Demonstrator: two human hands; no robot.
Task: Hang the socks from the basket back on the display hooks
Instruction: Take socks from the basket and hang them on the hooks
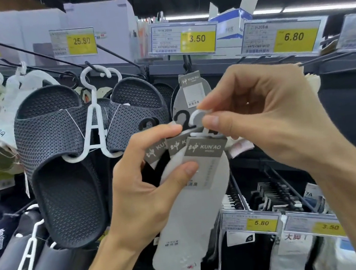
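Left hand (147,183) grips a bunch of socks (195,211) by their grey cards, thumb on the front card, straight below the 3.50 tag (196,39). Right hand (266,110) pinches the white hanger (197,116) atop the bunch, thumb and forefinger clamped. Hung pair (191,88) on the hook (187,63) just under the tag. Slippers (62,149) lower left of the tag

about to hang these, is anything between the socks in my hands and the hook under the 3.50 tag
Nothing visible blocks the way. The socks, held by the left hand and right hand, sit just below the hook, which already carries one hanging pack behind them.
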